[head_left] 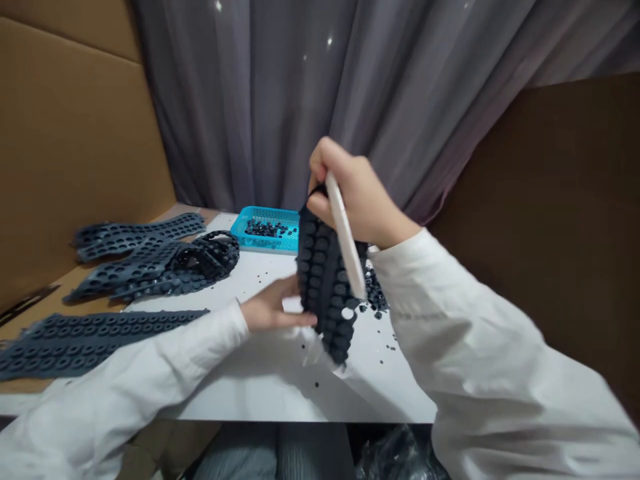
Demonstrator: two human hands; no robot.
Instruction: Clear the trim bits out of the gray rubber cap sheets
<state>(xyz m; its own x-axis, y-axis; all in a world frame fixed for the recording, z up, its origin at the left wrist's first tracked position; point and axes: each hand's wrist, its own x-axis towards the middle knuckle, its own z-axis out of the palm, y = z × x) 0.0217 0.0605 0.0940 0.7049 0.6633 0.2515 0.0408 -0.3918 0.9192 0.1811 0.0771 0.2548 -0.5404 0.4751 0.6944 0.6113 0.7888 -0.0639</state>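
A dark rubber sheet [320, 280] with rows of round raised knobs hangs nearly upright above the table. My right hand [350, 190] is closed on its top edge, and a long white stick-like tool [347, 240] slants down from the same hand across the sheet's front. At the lower left edge, my left hand [275, 307] grips the sheet, partly hidden behind it. Small black rubber bits [375, 293] lie in a pile behind and to the right of the sheet. A white spot shows near the tool's lower end; I cannot tell what it is.
A blue mesh basket [240, 233] with black bits stands at the back of the white table [240, 393]. Several perforated rubber strips [145, 260] are heaped at left, and another knobbed sheet [95, 337] lies flat in front. Cardboard walls [75, 133] flank a grey curtain [280, 100].
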